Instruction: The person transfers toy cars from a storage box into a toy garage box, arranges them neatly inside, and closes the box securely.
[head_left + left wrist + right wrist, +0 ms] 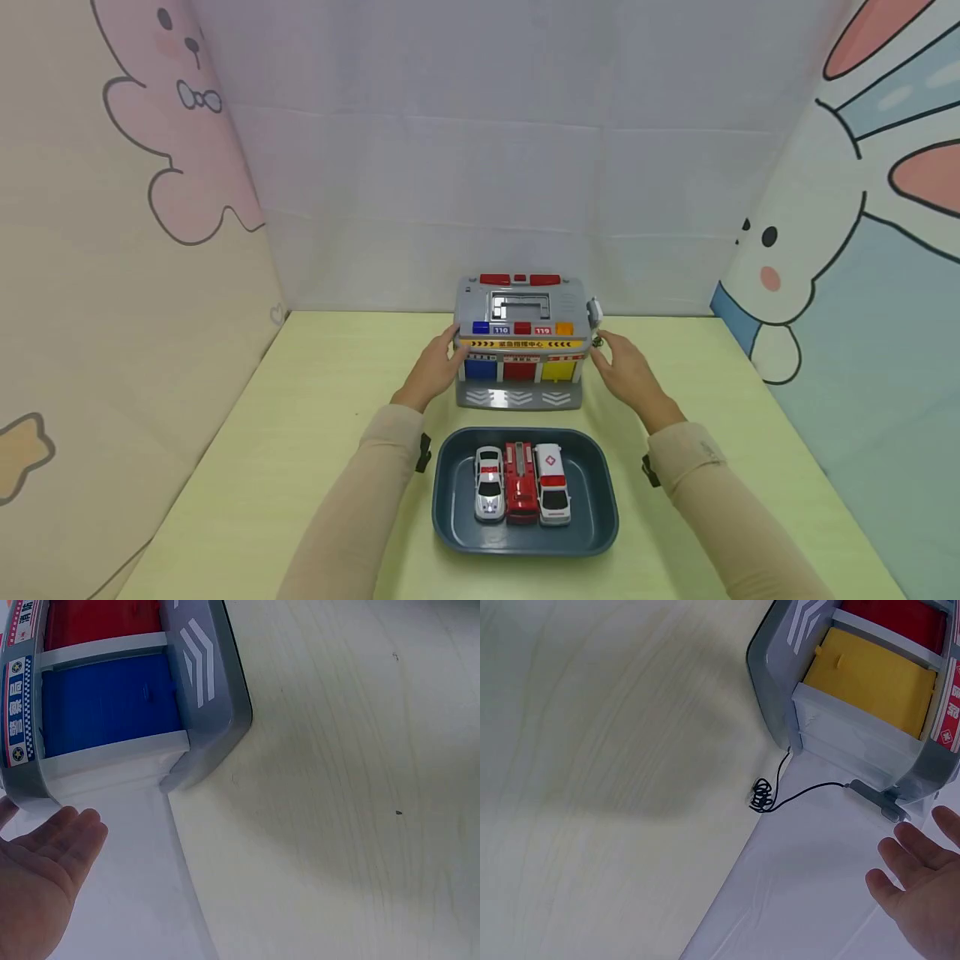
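Observation:
A grey toy emergency station [519, 350] stands on the table, its blue, red and yellow garage doors facing front. My left hand [433, 368] is at its left side, fingers extended against or close by the edge. In the left wrist view those fingers [69, 838] lie beside the blue door's [112, 701] end of the toy. On the other side, my right hand [628, 375] is by the right wall, fingers spread and relaxed. The right wrist view has them near a grey handset [879, 801] with a coiled black cord [762, 796]. Whether either hand touches the toy is unclear.
In front of the station sits a dark blue tray [525, 550]. It bears a silver toy car [490, 485], a red toy fire engine [521, 483] and a white toy ambulance [552, 483], side by side. A pale cloth wall [465, 167] rises behind the table [337, 367].

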{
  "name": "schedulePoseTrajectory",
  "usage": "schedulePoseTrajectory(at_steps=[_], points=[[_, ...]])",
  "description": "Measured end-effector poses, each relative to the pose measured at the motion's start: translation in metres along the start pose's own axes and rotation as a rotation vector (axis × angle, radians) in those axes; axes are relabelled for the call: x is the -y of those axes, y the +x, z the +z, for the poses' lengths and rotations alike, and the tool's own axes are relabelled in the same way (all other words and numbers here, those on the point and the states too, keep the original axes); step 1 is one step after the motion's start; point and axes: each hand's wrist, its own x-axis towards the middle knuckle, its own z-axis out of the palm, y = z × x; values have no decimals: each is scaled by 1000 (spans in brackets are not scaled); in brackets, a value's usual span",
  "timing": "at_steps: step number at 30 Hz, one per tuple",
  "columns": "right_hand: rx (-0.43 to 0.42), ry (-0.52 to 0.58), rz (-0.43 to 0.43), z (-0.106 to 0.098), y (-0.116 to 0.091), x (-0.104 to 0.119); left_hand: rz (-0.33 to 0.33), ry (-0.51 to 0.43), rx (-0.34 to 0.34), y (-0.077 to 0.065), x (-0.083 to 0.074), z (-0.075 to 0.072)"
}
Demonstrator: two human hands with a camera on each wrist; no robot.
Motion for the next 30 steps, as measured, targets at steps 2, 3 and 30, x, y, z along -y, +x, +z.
schedulePoseTrajectory(at_steps=[2,3,30], points=[[4,20,6,1,0,1,3,-36,1,0,0,0],[4,31,6,1,1,1,2,-55,1,1,0,0],[38,236,78,3,8,9,-77,-271,9,5,-1,0]])
